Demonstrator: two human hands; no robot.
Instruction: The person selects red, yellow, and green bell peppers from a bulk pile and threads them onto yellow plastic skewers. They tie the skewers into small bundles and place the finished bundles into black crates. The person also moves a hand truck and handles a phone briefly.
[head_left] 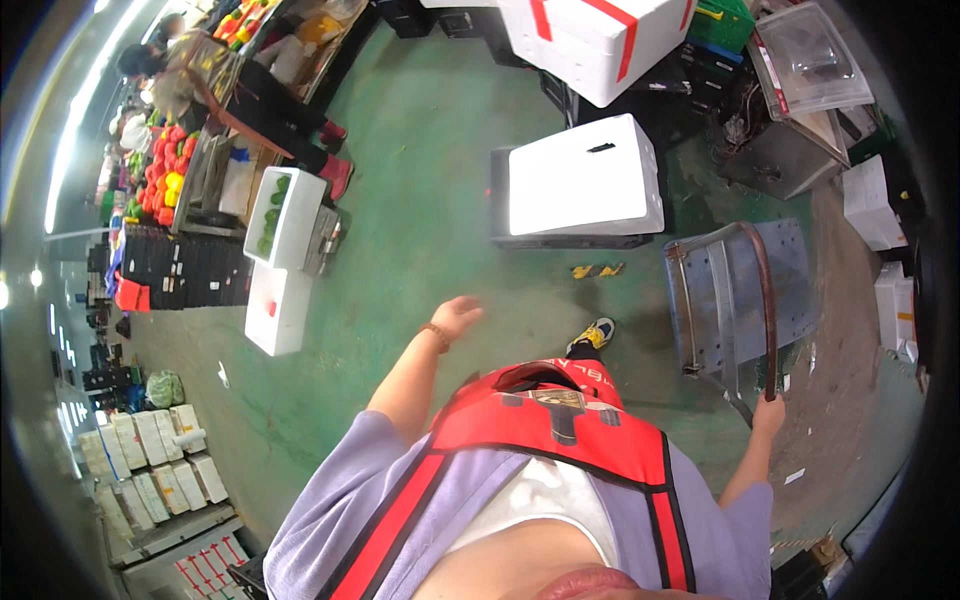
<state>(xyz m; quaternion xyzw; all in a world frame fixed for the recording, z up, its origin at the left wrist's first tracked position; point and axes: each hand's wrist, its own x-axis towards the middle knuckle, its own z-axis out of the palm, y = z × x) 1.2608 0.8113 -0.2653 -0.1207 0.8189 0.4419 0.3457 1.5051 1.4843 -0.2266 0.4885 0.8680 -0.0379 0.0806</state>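
Observation:
My right hand [768, 416] is closed around the end of the brown curved handle [770, 300] of a flatbed trolley. The trolley's blue-grey deck [790, 250] lies low over the floor to the right, and nothing rests on it. My left hand [460, 316] is held out in front of me over the green floor, fingers stretched and a little blurred, with nothing in it. A bracelet circles that wrist. Ahead of both hands, a white foam box [580, 180] sits on a dark crate.
A larger foam box with red tape [590, 45] stands farther ahead. Foam boxes [280, 310], one holding green produce, stand at left beside stacked black crates [180, 270]. Another person [270, 110] is by the pepper display [165, 180]. A clear plastic bin [810, 60] tops the clutter at right.

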